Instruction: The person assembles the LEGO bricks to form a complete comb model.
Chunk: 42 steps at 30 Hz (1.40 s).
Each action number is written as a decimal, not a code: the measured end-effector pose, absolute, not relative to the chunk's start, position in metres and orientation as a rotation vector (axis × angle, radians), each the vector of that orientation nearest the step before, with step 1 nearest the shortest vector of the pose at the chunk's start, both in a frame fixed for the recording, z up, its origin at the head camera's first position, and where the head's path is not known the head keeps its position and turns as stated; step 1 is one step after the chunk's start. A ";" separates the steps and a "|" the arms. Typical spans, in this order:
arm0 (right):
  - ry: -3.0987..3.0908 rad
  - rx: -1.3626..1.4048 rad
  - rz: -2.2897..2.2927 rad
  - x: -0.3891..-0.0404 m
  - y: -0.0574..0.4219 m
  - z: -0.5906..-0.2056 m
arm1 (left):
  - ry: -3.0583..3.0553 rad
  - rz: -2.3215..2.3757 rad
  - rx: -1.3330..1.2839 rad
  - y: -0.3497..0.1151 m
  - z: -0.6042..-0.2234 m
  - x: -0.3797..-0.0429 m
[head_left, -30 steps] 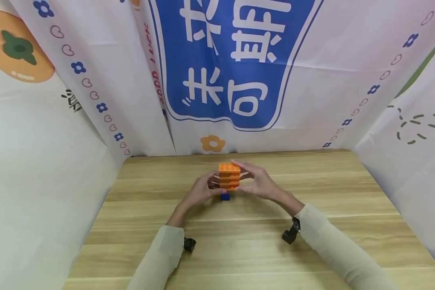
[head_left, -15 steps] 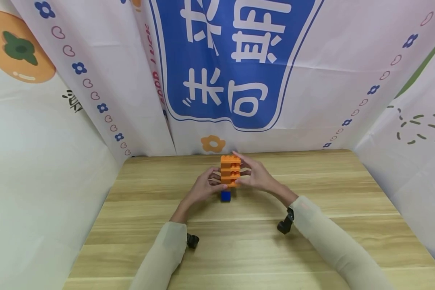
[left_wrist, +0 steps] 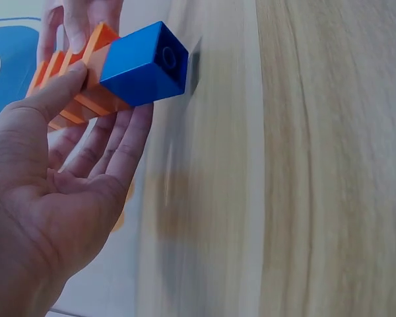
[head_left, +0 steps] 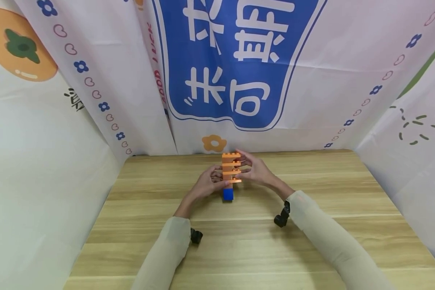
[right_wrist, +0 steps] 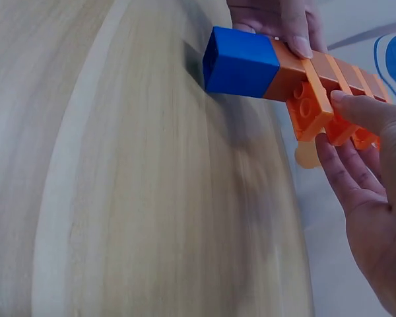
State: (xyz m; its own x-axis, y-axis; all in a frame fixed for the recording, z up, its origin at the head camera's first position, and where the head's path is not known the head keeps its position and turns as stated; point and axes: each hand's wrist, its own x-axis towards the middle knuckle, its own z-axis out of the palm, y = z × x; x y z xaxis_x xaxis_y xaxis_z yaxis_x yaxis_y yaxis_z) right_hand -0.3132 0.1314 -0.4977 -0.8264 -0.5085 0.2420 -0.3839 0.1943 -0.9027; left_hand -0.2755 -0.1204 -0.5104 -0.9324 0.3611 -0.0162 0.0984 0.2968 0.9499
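A tower of orange toy building bricks [head_left: 227,166] stands between both hands, with a blue brick [head_left: 228,194] at its lower end. Thin orange plates [right_wrist: 310,112] jut out on its right side with gaps between them. My left hand [head_left: 207,181] grips the tower's left side, its thumb [left_wrist: 65,87] across the lower orange part just above the blue brick. From the right, my right hand [head_left: 256,171] pinches the jutting plates between thumb and fingers. The blue brick's hollow underside [left_wrist: 169,58] shows in the left wrist view, close over the tabletop.
The wooden table [head_left: 239,249] spreads around the hands. A printed cloth [head_left: 311,100] hangs just behind the table's back edge, and more cloth lines both sides. Each wrist wears a small black camera [head_left: 282,217].
The brick tower has tipped in both hands: its studded top now shows less, and its front and the blue brick show more. The right hand and forearm have shifted slightly left.
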 end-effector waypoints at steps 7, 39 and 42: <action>2.397 -0.773 -1.657 -0.321 0.133 -0.507 | 2.296 1.686 0.418 -0.115 -0.511 -0.282; 2.401 -0.550 -1.421 -0.341 0.128 -0.514 | 2.290 1.603 0.315 -0.116 -0.515 -0.292; 2.394 -0.530 -1.418 -0.342 0.128 -0.514 | 2.262 1.623 0.318 -0.115 -0.515 -0.293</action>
